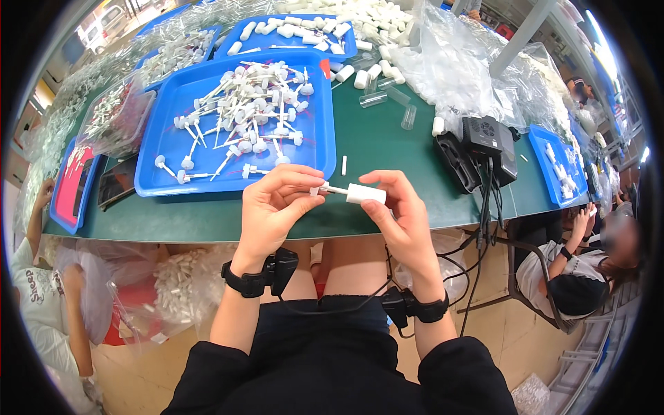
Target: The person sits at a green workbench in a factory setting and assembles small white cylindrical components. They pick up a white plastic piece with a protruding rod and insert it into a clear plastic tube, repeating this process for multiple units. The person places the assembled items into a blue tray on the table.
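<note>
Left hand (273, 200) pinches thin rod (337, 189) by white knobbed end, thumb against fingers; right hand (402, 216) grips white cylinder (365, 194) between thumb and forefinger. Rod meets cylinder above table (387, 158), near front edge. Both look light; cylinder likely stiff, slippery: hold sides. Rod probably fragile: hold knob.

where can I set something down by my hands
Green table between big blue tray and black case, right of a small white stick; also the near edge between your right hand and the cables. Behind, clear tubes, white caps and plastic bags crowd it.
</note>
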The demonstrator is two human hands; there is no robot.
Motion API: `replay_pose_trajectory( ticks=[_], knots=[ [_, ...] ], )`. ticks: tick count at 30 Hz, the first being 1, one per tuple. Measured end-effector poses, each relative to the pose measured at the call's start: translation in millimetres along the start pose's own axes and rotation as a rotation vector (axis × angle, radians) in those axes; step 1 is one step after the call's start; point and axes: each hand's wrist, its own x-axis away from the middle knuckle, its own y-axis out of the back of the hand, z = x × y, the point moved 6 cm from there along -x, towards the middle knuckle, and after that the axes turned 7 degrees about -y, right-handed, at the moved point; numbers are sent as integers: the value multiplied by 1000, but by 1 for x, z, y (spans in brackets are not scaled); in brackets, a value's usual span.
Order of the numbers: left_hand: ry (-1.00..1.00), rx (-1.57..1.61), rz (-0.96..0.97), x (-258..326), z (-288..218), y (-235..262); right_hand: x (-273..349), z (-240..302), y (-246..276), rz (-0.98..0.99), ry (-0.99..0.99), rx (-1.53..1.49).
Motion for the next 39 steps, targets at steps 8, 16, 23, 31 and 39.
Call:
replay_pose_trajectory(
  ticks=[8, 16, 23, 31, 39],
  knots=[
    [-18, -47, 25, 2, -2, -5, 2, 4, 1, 48, 15, -19],
    [-82, -50, 29, 3, -6, -5, 3, 1, 2, 59, 38, -45],
    [-116, -95, 80, 5, -3, -6, 2, -1, -9, 124, -21, -148],
    [-70, -55, 45, 4, -2, -7, 1, -13, -13, 125, -89, -252],
    [54, -35, 96, 1, -1, -15, -7, -7, -8, 158, -153, -45]
  ],
)
